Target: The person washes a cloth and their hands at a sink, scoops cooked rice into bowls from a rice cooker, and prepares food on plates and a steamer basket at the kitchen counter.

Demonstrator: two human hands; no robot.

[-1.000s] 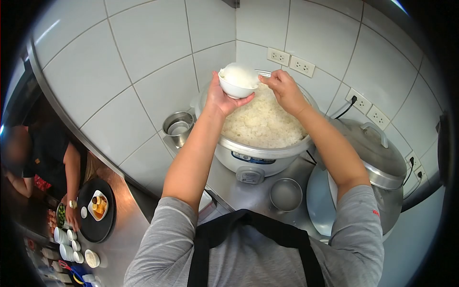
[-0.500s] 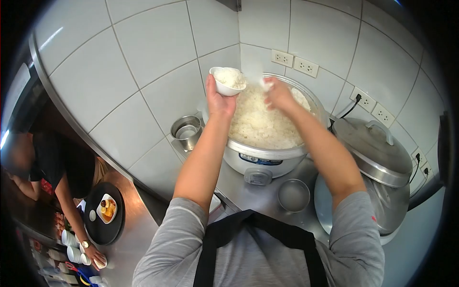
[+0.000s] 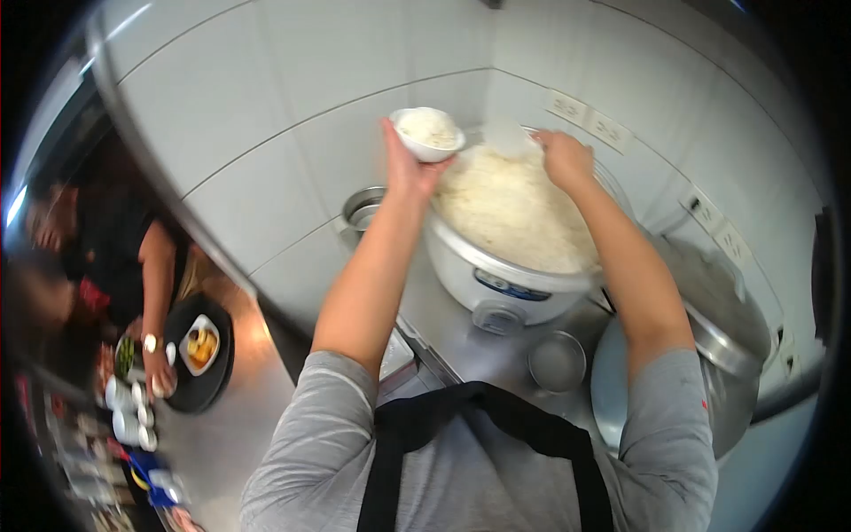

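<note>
My left hand (image 3: 412,168) is closed around the underside of a small white bowl (image 3: 433,152) heaped with white rice (image 3: 427,126), held up beside the cooker's far left rim. Gripped in my right hand (image 3: 564,158) is a white rice paddle (image 3: 507,138), its blade blurred and close to the rice at the back. Below both hands stands a big rice cooker (image 3: 496,293), open and filled with a mound of cooked rice (image 3: 514,213).
Left of the cooker sits a metal pot (image 3: 362,206); a round metal bowl (image 3: 557,362) lies in front. A large lidded pot (image 3: 709,310) stands at right. Beyond the left partition, a co-worker's hand (image 3: 160,377) is over a black tray (image 3: 213,377) bearing a dish of food (image 3: 202,344).
My view has swung, shifting the cooker rightward in the picture. The paddle is at the back of the rice mound. The co-worker's hand has moved from the cups to the tray's edge.
</note>
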